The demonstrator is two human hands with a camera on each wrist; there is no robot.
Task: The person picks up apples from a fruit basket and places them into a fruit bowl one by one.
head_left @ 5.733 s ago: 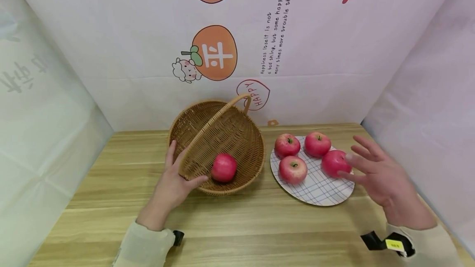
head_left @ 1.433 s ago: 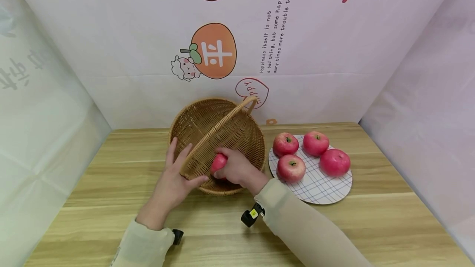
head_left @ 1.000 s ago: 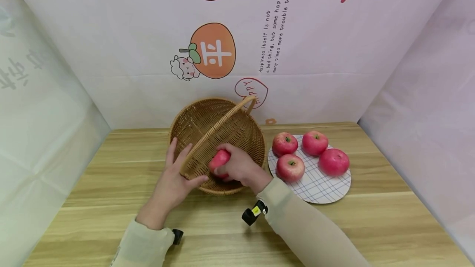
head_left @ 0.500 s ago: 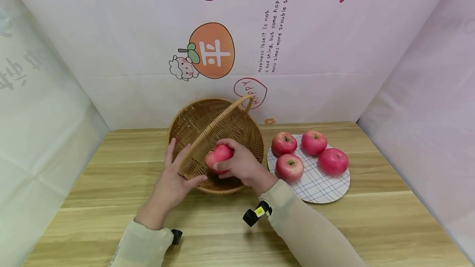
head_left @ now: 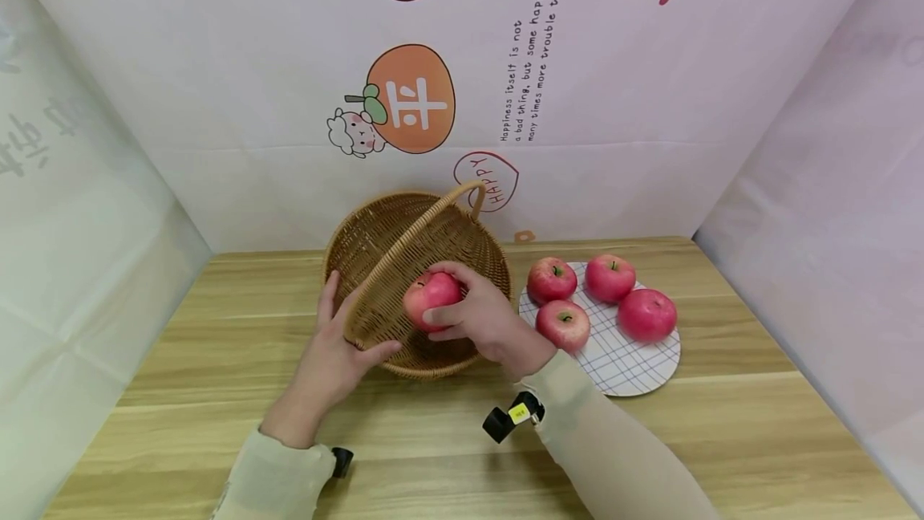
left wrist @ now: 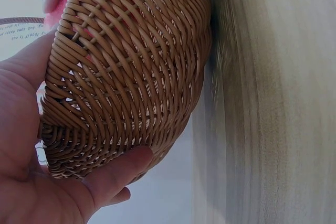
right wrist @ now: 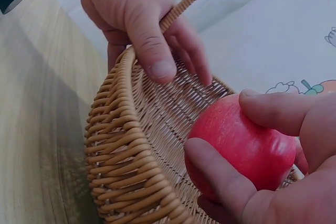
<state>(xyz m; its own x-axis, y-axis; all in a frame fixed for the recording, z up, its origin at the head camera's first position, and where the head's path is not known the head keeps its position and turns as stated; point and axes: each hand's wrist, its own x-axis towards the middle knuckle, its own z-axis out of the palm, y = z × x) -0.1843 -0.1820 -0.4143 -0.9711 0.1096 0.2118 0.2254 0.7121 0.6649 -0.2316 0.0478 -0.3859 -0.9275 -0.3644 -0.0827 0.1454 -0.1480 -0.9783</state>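
Note:
My left hand point(head_left: 334, 351) grips the near left rim of a round wicker basket point(head_left: 472, 251) at the foot of its arched handle. In the left wrist view, fingers point(left wrist: 118, 174) lie along the basket's woven outside, while the right wrist view shows the thumb over the rim. My right hand point(head_left: 491, 319) holds a red apple point(head_left: 426, 303) between thumb and fingers. The apple is raised inside the basket's mouth, apart from the wicker bottom. In the right wrist view the apple point(right wrist: 239, 142) is close to the camera, partly covered by the fingers.
A round, checked plate point(head_left: 628, 371) to the right of the basket bears several red apples point(head_left: 563, 326). The wooden table point(head_left: 404, 456) meets a white printed backdrop point(head_left: 613, 103) behind the basket. White sheets point(head_left: 816, 207) hang at both sides.
My right hand has come from beside the plate into the basket, taken hold of the apple there and raised it slightly. The left hand has stayed on the rim; the basket has tilted a little.

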